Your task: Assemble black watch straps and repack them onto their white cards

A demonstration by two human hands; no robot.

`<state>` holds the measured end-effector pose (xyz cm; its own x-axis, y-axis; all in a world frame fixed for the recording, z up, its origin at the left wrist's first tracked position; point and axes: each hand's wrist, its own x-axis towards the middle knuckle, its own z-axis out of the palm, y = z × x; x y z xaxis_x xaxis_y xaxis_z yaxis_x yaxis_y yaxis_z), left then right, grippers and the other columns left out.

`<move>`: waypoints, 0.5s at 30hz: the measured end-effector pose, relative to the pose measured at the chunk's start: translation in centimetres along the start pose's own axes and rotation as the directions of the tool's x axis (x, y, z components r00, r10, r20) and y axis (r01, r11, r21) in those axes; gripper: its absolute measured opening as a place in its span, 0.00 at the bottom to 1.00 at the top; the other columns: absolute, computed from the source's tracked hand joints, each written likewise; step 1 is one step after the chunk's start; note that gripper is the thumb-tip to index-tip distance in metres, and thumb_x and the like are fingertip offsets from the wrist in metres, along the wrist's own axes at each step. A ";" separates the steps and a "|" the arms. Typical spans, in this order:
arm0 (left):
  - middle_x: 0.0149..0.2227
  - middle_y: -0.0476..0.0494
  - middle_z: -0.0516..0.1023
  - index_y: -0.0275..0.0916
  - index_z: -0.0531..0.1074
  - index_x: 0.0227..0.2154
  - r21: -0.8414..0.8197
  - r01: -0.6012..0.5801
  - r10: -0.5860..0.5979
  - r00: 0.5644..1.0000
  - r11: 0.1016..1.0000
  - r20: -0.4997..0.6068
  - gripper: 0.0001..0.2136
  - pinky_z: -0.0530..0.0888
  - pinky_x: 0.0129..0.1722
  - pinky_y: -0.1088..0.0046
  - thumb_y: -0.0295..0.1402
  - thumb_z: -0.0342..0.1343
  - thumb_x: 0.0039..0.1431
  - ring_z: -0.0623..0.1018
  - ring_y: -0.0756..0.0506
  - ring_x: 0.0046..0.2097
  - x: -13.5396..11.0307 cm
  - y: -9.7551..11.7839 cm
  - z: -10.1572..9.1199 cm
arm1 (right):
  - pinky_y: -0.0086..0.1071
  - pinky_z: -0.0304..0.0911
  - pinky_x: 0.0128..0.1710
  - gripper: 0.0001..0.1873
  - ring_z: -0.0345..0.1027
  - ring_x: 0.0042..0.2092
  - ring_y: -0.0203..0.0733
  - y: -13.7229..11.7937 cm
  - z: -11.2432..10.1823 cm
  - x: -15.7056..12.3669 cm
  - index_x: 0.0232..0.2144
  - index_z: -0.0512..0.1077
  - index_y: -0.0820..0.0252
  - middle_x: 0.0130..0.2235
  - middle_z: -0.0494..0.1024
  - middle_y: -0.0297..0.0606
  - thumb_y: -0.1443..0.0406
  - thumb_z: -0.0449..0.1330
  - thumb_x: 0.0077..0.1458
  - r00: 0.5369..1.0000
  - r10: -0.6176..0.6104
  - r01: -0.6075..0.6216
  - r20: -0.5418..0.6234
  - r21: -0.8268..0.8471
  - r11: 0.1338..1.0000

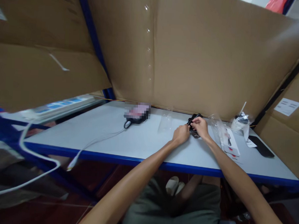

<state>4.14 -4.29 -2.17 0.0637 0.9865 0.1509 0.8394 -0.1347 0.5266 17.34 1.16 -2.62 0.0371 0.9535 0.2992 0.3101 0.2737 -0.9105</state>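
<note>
Both hands meet over a small black object (pixel 196 116) at the far side of the tabletop (pixel 142 142). It could be a bundled cord or a small device; my fingers cover much of it. My left hand (pixel 181 134) is closed on its near left side. From the right, my right hand (pixel 200 126) pinches it with thumb and fingertips. A dark piece (pixel 195 134) lies just under the hands. To the left of them is a clear plastic bag (pixel 165 122).
White printed boxes (pixel 230 144), crumpled clear plastic (pixel 216 121) and a wrapped white container (pixel 240 123) stand right of my hands, near a flat black phone-like slab (pixel 261 146). Left is a blurred-out device (pixel 138 113) with a white cable (pixel 97 141). Cardboard panels (pixel 206 54) enclose the table.
</note>
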 end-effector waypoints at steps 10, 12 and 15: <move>0.44 0.28 0.84 0.35 0.80 0.39 -0.134 0.023 -0.030 0.998 0.991 -0.050 0.21 0.70 0.40 0.68 0.36 0.41 0.72 0.82 0.35 0.48 2.3 -1.9 1.1 | 0.31 0.67 0.44 0.11 0.72 0.39 0.40 -0.5 -1.6 -0.2 0.34 0.74 0.57 0.39 0.78 0.36 0.76 0.59 0.55 0.934 -0.352 0.337 0.068 -0.500 0.798; 0.38 0.30 0.84 0.36 0.78 0.33 -0.180 0.029 -0.041 0.997 0.983 -0.064 0.21 0.68 0.37 0.69 0.35 0.41 0.71 0.82 0.36 0.43 2.8 -2.3 1.2 | 0.31 0.67 0.43 0.13 0.73 0.38 0.40 -0.1 -2.5 0.2 0.32 0.74 0.57 0.35 0.79 0.34 0.79 0.59 0.52 0.961 -0.266 0.261 0.073 -0.553 0.791; 0.29 0.35 0.81 0.38 0.74 0.27 -0.265 0.042 -0.058 0.997 0.963 -0.055 0.19 0.66 0.33 0.70 0.36 0.42 0.70 0.80 0.38 0.36 3.1 -2.7 1.3 | 0.32 0.67 0.42 0.15 0.74 0.38 0.42 0.9 -3.1 0.6 0.28 0.74 0.57 0.32 0.79 0.34 0.81 0.59 0.48 0.979 -0.163 0.206 0.125 -0.588 0.782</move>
<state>2.74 -0.71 -4.23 -0.0156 0.9860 0.1660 0.6679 -0.1133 0.7356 20.60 1.54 -2.39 -0.1332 0.9042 0.4058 0.8086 0.3359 -0.4831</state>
